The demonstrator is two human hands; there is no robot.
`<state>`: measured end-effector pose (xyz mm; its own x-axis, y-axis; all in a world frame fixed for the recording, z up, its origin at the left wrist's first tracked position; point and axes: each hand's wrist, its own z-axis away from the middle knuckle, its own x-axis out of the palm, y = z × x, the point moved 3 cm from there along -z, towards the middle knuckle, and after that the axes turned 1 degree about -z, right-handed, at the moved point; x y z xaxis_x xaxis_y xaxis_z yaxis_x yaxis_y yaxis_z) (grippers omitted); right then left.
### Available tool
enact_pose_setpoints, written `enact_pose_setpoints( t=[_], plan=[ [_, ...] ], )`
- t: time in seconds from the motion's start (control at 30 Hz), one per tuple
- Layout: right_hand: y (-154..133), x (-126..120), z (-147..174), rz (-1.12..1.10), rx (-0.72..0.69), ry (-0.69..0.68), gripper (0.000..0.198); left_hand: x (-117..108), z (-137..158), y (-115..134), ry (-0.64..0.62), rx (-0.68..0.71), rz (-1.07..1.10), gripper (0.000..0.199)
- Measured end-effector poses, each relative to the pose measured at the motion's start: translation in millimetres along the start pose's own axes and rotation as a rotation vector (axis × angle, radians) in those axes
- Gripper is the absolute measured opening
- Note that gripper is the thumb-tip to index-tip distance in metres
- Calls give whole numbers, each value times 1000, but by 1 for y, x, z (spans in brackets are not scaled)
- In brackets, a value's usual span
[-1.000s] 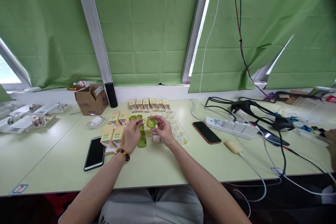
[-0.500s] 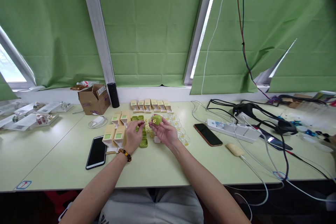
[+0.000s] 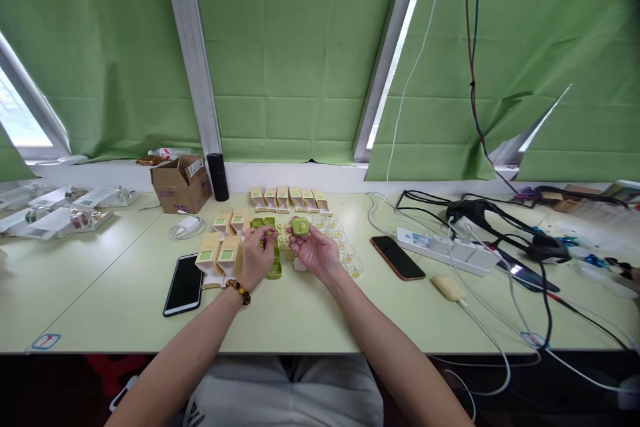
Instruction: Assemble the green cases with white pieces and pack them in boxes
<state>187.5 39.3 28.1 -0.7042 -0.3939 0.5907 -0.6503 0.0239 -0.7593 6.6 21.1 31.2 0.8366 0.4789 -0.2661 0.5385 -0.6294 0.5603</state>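
Observation:
My right hand [image 3: 320, 251] is closed around a small olive-green square case [image 3: 300, 226], its palm turned up. Just left of it, my left hand [image 3: 257, 257] has its fingertips pinched together; anything between them is too small to make out. Below and beside that hand lie several open green cases [image 3: 274, 271] in a column, partly covered by the fingers. Between the hands sit small yellowish pieces [image 3: 283, 245] and a white block [image 3: 299, 265]. Clear plastic cups [image 3: 346, 251] with yellow bits stand right of my right hand.
Cream cartons [image 3: 230, 255] stand left of my left hand, with another row [image 3: 289, 200] behind. Phones lie at left [image 3: 183, 285] and right [image 3: 397, 257]. A power strip [image 3: 445, 250], cables and a black headset [image 3: 480, 217] occupy the right. A cardboard box [image 3: 181, 185] stands back left.
The green case has been turned in my right hand, so a flatter face now shows. My left hand stays pinched nearby. The camera view has shifted slightly.

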Motion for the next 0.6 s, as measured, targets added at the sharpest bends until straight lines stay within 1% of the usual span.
enact_pose_setpoints(
  t=[0.23,0.33,0.43,0.6],
  plan=[
    [0,3,2,0,-5,-25,38,-2,-2,11,-36,62,-30,17],
    [2,2,2,41,-20,-29,48,-2,-1,13,-64,63,-2,15],
    [5,3,1,71,-39,-27,56,-2,-2,14,-66,92,51,19],
    [10,4,1,139,-61,-13,54,2,-3,13,-112,142,56,21]
  ],
)
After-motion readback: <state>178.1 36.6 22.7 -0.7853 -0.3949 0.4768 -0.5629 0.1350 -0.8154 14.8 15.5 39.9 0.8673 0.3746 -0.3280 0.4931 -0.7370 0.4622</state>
